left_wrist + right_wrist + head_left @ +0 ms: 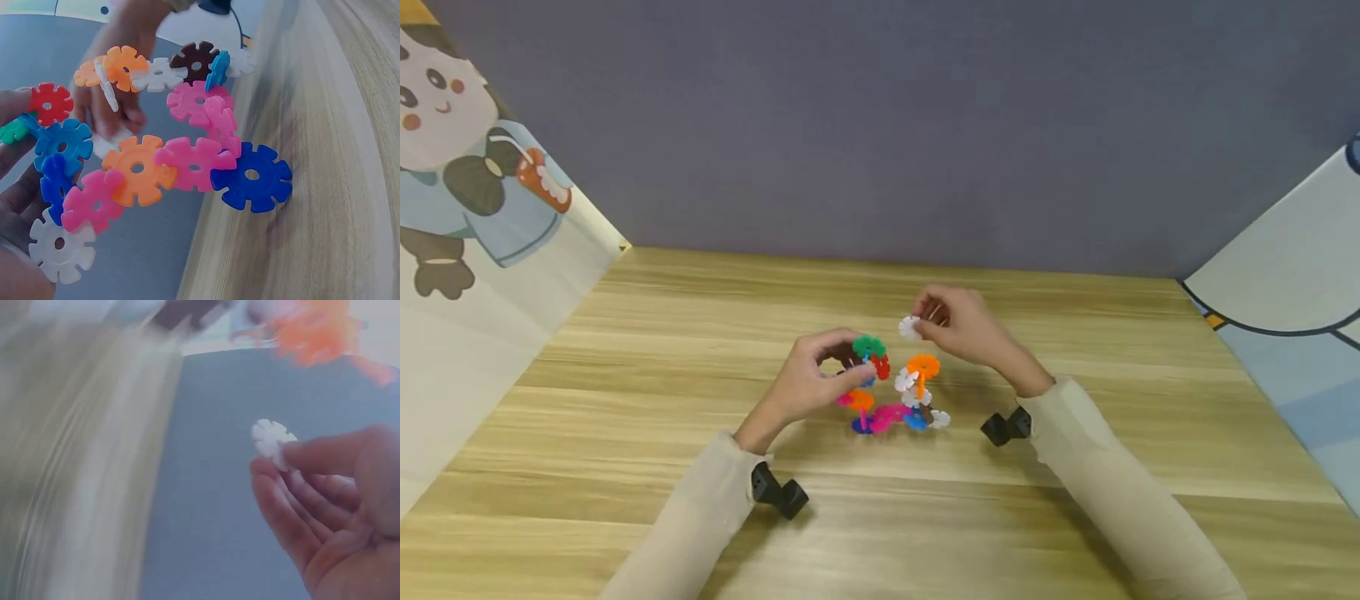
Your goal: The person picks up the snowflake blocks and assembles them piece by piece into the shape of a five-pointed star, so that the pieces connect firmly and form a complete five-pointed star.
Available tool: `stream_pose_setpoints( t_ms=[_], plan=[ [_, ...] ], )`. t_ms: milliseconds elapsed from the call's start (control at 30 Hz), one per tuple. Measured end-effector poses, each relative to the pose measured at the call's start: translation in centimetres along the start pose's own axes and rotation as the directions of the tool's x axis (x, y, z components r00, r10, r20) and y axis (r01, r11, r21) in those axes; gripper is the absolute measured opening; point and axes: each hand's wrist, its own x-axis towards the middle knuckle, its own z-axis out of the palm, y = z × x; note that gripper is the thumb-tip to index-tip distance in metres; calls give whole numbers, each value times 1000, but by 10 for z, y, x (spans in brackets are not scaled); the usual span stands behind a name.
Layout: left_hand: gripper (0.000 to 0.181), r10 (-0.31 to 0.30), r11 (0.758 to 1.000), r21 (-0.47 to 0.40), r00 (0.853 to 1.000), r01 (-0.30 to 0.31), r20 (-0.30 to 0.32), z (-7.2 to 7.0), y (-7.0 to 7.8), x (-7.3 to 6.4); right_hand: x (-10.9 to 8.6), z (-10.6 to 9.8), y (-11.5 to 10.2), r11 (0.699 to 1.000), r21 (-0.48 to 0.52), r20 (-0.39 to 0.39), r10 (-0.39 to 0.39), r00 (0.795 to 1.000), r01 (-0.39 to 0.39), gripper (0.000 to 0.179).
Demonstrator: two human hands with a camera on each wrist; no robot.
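A structure of interlocking plastic snowflake discs in several colours stands on the wooden table. My left hand grips its upper left part, with the thumb near the red disc and the green disc. On the right, a column with an orange disc at its top rises from the pink and blue discs at the bottom. Beyond that column, my right hand pinches a loose white snowflake disc between thumb and fingertips, apart from the structure.
The wood-grain table reaches back to a grey-blue wall panel. Cartoon-printed sheets stand at the left and right sides. A black wrist camera is strapped to each sleeve.
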Motion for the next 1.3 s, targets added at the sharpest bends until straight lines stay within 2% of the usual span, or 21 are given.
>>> stream_pose_setpoints(
  t_ms=[167,300,500,700,933,1167,1300],
  plan=[
    [21,-24,999,34,1000,24,-2,1,1,0,-21,-8,-25,997,67,-111,-27,993,35,7],
    [21,-26,997,72,1000,27,-12,2,2,1,-32,-7,-40,996,62,-164,-54,985,65,8],
    [22,-6,995,101,999,9,-31,4,1,2,-43,6,-43,991,44,-206,-118,972,130,8],
    [24,18,995,98,999,-13,-50,5,0,2,-47,13,-45,990,14,-194,-138,971,143,8],
    [23,41,994,107,997,-34,-66,6,0,2,-45,16,-50,979,-43,-163,-205,965,201,6],
    [23,49,993,114,995,-40,-82,7,-2,2,-47,17,-52,991,-71,-82,-120,989,114,4],
    [25,62,993,110,993,-51,-96,8,-2,2,-47,19,-53,994,-79,-63,-80,995,74,4]
  ],
)
